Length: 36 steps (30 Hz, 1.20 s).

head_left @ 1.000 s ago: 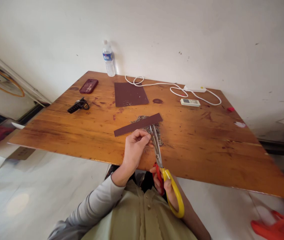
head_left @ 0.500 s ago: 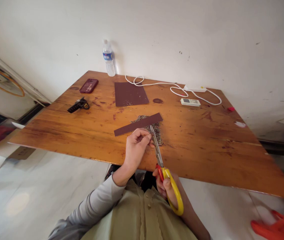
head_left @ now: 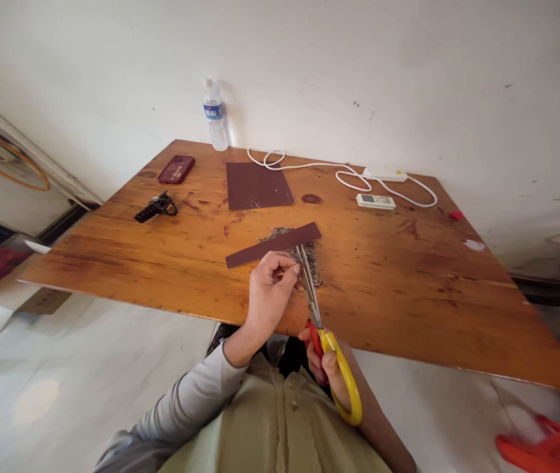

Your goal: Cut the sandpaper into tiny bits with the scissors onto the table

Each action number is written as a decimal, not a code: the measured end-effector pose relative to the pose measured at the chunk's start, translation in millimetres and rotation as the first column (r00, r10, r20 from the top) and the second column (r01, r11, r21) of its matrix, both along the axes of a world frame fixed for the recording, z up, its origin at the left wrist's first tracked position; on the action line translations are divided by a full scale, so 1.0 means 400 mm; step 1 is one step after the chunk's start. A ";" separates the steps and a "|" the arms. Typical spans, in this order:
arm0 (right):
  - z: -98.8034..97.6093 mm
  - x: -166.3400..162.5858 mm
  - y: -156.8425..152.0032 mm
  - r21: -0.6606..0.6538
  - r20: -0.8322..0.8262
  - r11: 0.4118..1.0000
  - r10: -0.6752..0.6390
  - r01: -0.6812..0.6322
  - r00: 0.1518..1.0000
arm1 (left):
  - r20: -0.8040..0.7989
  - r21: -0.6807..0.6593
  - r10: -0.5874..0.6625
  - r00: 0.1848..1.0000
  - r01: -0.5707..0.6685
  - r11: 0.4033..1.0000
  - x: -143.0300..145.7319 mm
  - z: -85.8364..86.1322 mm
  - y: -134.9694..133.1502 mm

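My right hand [head_left: 332, 368] grips a pair of scissors [head_left: 342, 374] with one red and one yellow handle. Their blades point away from me, a little apart near the tips. My left hand [head_left: 273, 286] is closed in a pinch right beside the blades; what sits between its fingertips is too small to make out. Just beyond lies a dark maroon strip [head_left: 273, 245], slanting across a heap of small dark and pale clippings [head_left: 315, 269]. The strip rests partly on that heap and partly over the table.
On the wooden table [head_left: 408, 295] lie a maroon sheet [head_left: 259, 187], a phone [head_left: 176, 169], a black clamp-like object [head_left: 156, 207], a white remote [head_left: 375, 202] and a power strip [head_left: 385, 175] with looped white cord. A plastic bottle [head_left: 215, 118] stands by the wall.
The scissor blades have opened slightly. Both hands stay in nearly the same place, and the strip and clippings have not visibly moved.
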State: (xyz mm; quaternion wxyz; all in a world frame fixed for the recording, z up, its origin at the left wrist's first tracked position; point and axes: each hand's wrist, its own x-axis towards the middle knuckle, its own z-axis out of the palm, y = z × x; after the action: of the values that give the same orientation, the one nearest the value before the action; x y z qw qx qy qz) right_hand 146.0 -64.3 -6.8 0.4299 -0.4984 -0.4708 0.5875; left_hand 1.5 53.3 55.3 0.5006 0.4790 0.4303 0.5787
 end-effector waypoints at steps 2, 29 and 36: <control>-0.005 0.000 0.001 -0.019 -0.021 1.000 -0.001 0.001 1.000 | 0.000 -0.010 -0.009 1.000 0.009 1.000 0.000 -0.001 0.000; -0.003 0.001 -0.003 -0.058 0.001 0.998 -0.004 0.004 1.000 | 0.069 -0.105 -0.042 0.997 0.049 0.993 -0.006 -0.013 0.003; -0.002 -0.001 0.000 -0.145 -0.033 0.989 -0.005 0.000 0.999 | 0.123 -0.148 -0.069 0.990 0.087 0.985 -0.002 -0.014 0.006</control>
State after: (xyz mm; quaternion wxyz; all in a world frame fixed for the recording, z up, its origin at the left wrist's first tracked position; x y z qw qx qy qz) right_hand 145.4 -64.4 -7.7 0.4009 -0.5193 -0.4188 0.6278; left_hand 0.6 55.9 49.7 0.5827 0.4209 0.4242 0.5508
